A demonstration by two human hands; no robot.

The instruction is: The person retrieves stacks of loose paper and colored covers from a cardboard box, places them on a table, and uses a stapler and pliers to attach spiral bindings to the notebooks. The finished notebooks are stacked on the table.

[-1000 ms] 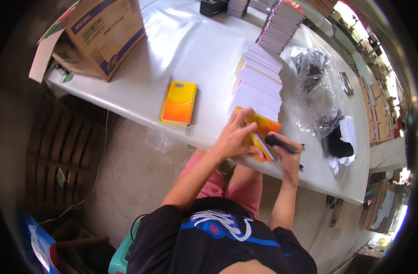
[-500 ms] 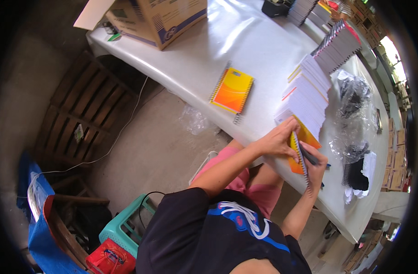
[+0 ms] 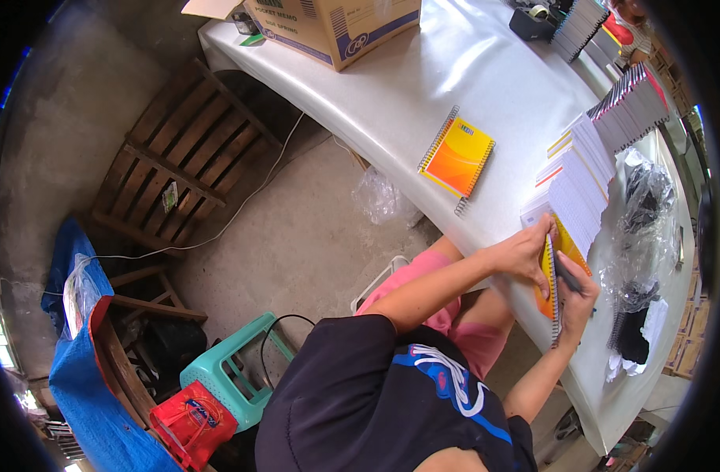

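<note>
My left hand presses flat on an orange spiral notebook at the near edge of the white table. My right hand grips a dark tool against that notebook beside its wire spine. A fanned row of white notebooks runs away from my hands. A second orange and yellow spiral notebook lies alone on the table to the left.
A cardboard box stands at the table's far left end. More notebook stacks and crumpled plastic wrap lie right. On the floor are a wooden pallet, a green stool, a red bag and blue tarp.
The view has swung left and down, showing more floor. Both hands stay on the orange notebook, with the left hand spread flatter over it.
</note>
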